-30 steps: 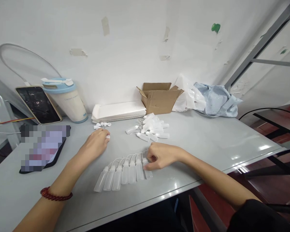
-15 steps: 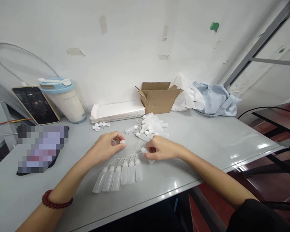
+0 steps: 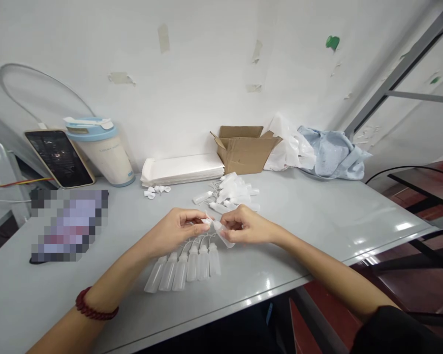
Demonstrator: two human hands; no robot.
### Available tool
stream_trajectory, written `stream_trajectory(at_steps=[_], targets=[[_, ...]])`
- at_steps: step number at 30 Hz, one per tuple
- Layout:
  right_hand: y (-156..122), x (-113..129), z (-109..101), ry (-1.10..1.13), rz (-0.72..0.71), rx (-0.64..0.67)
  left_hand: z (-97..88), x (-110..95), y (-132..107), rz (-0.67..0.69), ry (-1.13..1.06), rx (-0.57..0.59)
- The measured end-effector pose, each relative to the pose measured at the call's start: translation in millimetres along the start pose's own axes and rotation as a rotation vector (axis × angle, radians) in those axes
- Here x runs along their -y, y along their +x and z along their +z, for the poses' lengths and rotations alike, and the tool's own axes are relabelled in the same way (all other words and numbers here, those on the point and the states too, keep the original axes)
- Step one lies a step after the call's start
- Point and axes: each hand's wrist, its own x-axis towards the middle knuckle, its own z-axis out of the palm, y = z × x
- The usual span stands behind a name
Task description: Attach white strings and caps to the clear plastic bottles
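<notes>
Between thumb and fingers, my left hand pinches a small white cap. My right hand grips a translucent squeeze bottle, tilted with its top toward the left hand. The cap is close against the bottle's top; whether they touch I cannot tell. Below my hands, a row of similar bottles with thin curved tubes at their tops lies on the grey table. Beyond my right hand is a loose pile of bottles. A few more white caps lie further left.
At the back stand an open cardboard box, a stack of white cartons, a white plastic bag and a blue cloth bag. Left are a tumbler, a charging phone and a blurred-out item.
My left hand has moved right with the cap, up to the bottle. My right hand stays nearly in place, and the bottle in it now shows more clearly.
</notes>
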Motion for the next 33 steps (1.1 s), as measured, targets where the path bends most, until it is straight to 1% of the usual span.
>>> stream_trajectory(at_steps=[4,8,12,15,18,23,25,28,30,33], targets=[[-1,2,0,0.033,-0.002,0.041,1.1,-2,-2,0.048,-0.036,0.059],[0,3,0,0.030,0.013,0.035,1.8,-3,-3,0.058,-0.008,0.069],[2,2,0,0.015,0.048,-0.020,4.4,-4,-1,0.072,0.015,0.006],[3,2,1,-0.001,0.037,-0.081,6.9,-5,0,0.068,0.047,-0.064],[2,2,2,0.042,0.039,-0.110,8.6,-4,0,0.060,0.083,-0.118],[0,2,4,0.094,0.071,-0.102,10.5,-1,-2,0.079,0.148,-0.126],[0,2,4,0.119,0.081,-0.084,11.9,1,-3,0.106,0.200,-0.127],[0,-1,4,0.193,0.105,-0.069,14.7,2,-3,0.180,0.324,-0.174],[1,-3,4,0.275,0.117,-0.057,16.5,3,-3,0.243,0.382,-0.216],[3,-4,3,0.434,0.121,-0.037,18.4,4,-2,0.333,0.390,-0.273]])
